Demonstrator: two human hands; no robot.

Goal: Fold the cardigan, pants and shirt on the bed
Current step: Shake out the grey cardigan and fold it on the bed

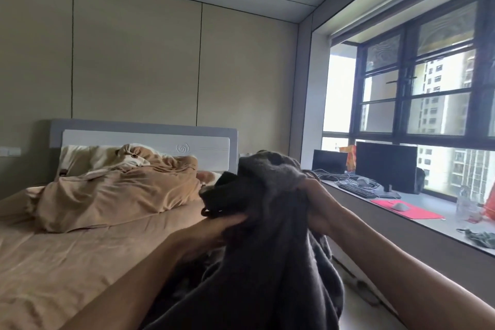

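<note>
Left grip (225,225) and right grip (316,195) both clutch the bunched dark garment (267,244), raised over the right edge of the bed (80,262). Free sheet to the left, blanket heap (115,195) beyond. Garment type unclear, fingertips buried in cloth.

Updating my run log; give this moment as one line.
left hand: grips dark grey garment | right hand: grips it | state: held up, bunched

Light: dim room, daylight from window (417,94) at right | Glare: panes blown out | Blur: soft throughout | Distortion: wide-angle bending at edges
</note>
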